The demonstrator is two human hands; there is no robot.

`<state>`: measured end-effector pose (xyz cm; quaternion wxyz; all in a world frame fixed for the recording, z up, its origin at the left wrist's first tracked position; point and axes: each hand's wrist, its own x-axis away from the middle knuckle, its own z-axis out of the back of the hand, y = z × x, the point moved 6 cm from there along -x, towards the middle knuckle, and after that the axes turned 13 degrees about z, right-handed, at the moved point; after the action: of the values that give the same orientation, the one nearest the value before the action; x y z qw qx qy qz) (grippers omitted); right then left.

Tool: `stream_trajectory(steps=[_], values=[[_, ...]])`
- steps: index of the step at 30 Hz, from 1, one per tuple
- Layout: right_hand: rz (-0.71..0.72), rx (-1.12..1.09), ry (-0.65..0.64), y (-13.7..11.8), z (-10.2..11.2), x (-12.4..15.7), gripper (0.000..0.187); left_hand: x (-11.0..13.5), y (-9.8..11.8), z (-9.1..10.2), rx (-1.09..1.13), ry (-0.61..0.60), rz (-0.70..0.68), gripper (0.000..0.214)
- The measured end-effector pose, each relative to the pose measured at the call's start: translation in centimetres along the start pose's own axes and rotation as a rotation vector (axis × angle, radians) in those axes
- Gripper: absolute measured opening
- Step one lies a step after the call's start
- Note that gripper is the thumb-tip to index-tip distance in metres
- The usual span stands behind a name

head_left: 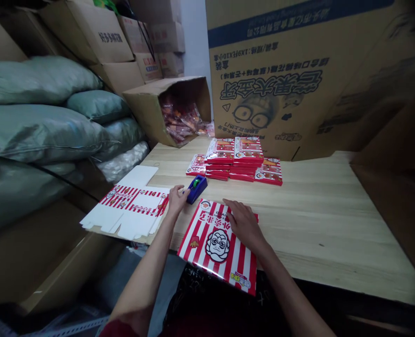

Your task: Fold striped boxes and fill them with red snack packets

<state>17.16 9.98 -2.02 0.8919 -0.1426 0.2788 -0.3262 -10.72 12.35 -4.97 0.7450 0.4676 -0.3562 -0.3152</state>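
My left hand (177,199) is at the near-left end of a blue tape dispenser (197,188) with a green core. Its fingers are bent together by the dispenser's edge; whatever they pinch is too small to make out. Flat on top of a red-and-white striped box (217,245) with a cartoon face rests my right hand (244,222), fingers stretched out. This box lies at the table's front edge and juts over it a little. To the left, unfolded striped box blanks (133,206) lie partly under my left forearm.
Finished striped boxes (233,157) are stacked at the back of the table (333,220). Behind them stands a large printed carton (270,84). A tipped carton (147,110) holds wrapped packets (182,117). Stuffed green sacks (42,131) and more cartons (98,32) pile up at the left.
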Motion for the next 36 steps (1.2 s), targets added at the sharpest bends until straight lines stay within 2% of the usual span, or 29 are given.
stream_trajectory(steps=[2, 7, 11, 14, 21, 27, 31, 36], values=[[0.008, 0.002, 0.008, 0.0, -0.1, 0.0, 0.046, -1.4, -0.4, 0.5, -0.056, 0.040, 0.064, 0.034], [0.020, -0.001, 0.034, 0.2, -0.1, 0.0, 0.045, -3.6, -1.2, -0.1, -0.168, 0.003, 0.254, 0.033], [0.023, -0.015, 0.033, 0.2, 0.0, 0.0, 0.043, -4.6, -1.3, -0.3, -0.199, -0.041, 0.386, 0.037], [0.023, -0.013, 0.036, 0.2, 0.1, -0.1, 0.041, -4.7, -1.3, -0.4, -0.163, -0.061, 0.423, 0.038], [0.042, -0.021, 0.045, 0.1, 0.1, 0.0, 0.040, -3.5, -2.3, -1.5, 0.097, -0.059, 0.331, 0.036], [0.053, -0.041, 0.076, 0.3, 0.1, 0.3, 0.041, -3.2, -3.0, -1.2, 0.330, -0.041, 0.188, 0.023], [0.041, -0.048, 0.068, 0.3, 0.2, 0.3, 0.041, -3.1, -3.4, -1.1, 0.379, -0.038, 0.127, 0.023], [0.035, -0.065, 0.062, 0.4, 0.2, 0.2, 0.039, -2.3, -5.4, -0.9, 0.313, 0.010, 0.109, 0.027]])
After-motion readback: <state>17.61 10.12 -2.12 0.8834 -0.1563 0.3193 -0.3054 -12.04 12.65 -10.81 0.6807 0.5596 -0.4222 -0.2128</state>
